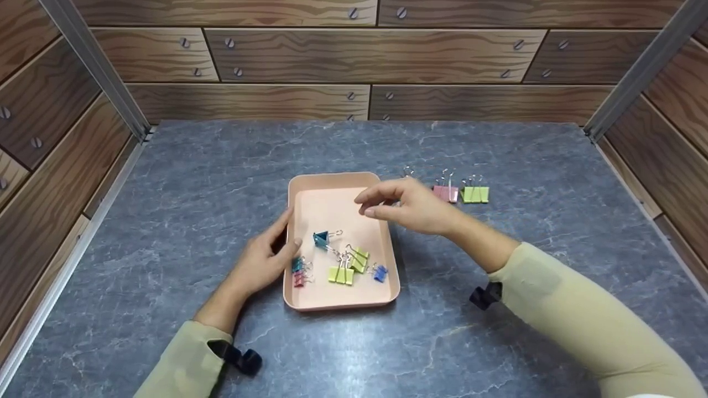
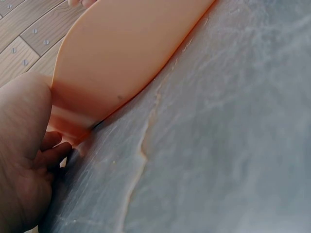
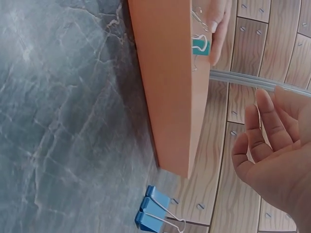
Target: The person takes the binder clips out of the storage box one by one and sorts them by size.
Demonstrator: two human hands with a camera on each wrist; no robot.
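Note:
A shallow pink tray [image 1: 332,301] lies on the table with several binder clips in it. My left hand [image 1: 263,260] grips its left side, thumb over the rim and fingers along the outside wall. Inside are a teal clip [image 1: 321,239], two lime clips [image 1: 341,275], a small blue clip [image 1: 380,273], and a small teal clip [image 1: 297,265] beside a red one [image 1: 299,278]. Over the tray's far right edge hovers my right hand [image 1: 417,207], fingers loosely bent, holding nothing. Behind it, mostly hidden in the head view, stands a larger blue clip [image 3: 153,211].
Right of the tray, a pink clip [image 1: 445,193] and a lime clip [image 1: 475,194] stand side by side on the marbled table [image 1: 221,166]. Wood-patterned panels [image 1: 376,55] and metal corner posts [image 1: 99,61] enclose the table's back and sides.

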